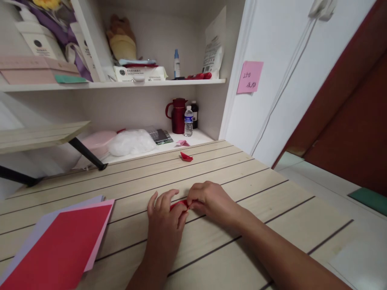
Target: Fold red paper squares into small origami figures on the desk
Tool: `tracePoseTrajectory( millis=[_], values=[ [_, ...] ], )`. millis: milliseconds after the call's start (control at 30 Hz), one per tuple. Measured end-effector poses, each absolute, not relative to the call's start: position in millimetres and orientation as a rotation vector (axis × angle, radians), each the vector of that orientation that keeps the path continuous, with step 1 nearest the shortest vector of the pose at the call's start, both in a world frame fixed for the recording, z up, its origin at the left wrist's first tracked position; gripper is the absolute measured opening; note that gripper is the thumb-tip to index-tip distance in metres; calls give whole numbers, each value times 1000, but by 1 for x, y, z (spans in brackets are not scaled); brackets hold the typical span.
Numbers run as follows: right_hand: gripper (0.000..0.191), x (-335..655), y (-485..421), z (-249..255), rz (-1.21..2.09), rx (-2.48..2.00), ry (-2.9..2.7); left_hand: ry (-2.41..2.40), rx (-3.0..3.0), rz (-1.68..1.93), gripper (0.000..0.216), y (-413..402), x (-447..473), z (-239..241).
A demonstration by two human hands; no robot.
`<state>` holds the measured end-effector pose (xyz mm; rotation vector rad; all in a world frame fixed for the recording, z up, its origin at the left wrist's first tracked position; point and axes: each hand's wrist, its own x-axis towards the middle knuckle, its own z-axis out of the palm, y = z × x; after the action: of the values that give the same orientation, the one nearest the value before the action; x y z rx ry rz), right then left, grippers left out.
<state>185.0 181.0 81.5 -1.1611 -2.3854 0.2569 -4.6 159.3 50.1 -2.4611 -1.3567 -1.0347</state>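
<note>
Both hands meet over a small piece of red paper (178, 204) lying on the slatted wooden worktop (272, 201). The left hand (165, 219) presses down on it with fingers spread flat, while the right hand (211, 199) pinches the paper's edge between thumb and fingertips. Most of the paper is hidden under the hands, so its shape cannot be told. To the left, near the worktop's edge, lies a stack of coloured sheets (60, 245) with a red one on top. Farther back on the worktop sits a small folded red paper piece (186, 157), and a pink one (182, 142) lies just beyond it. A red jug (178, 115) and a water bottle (188, 121) stand in the alcove behind.
</note>
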Motion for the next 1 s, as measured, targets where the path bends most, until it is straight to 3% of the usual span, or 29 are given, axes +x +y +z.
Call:
tracePoseTrajectory(
  millis=[133,233,400,733,1000],
  values=[
    [8,186,181,83,208,-1217,-2424,-1584,-2431,-1308,8,161,-10,54],
    [11,186,180,85,216,-1241,-2425,-1906,-2227,-1472,23,165,-21,57],
    [27,187,178,87,277,-1300,-2416,-2231,-2157,-1424,30,170,-35,57],
    [42,188,179,88,488,-1369,-2282,-2462,-2167,-1384,39,168,-30,60],
    [36,192,180,87,502,-1348,-2260,-2425,-2216,-1372,35,168,-28,63]
  ],
)
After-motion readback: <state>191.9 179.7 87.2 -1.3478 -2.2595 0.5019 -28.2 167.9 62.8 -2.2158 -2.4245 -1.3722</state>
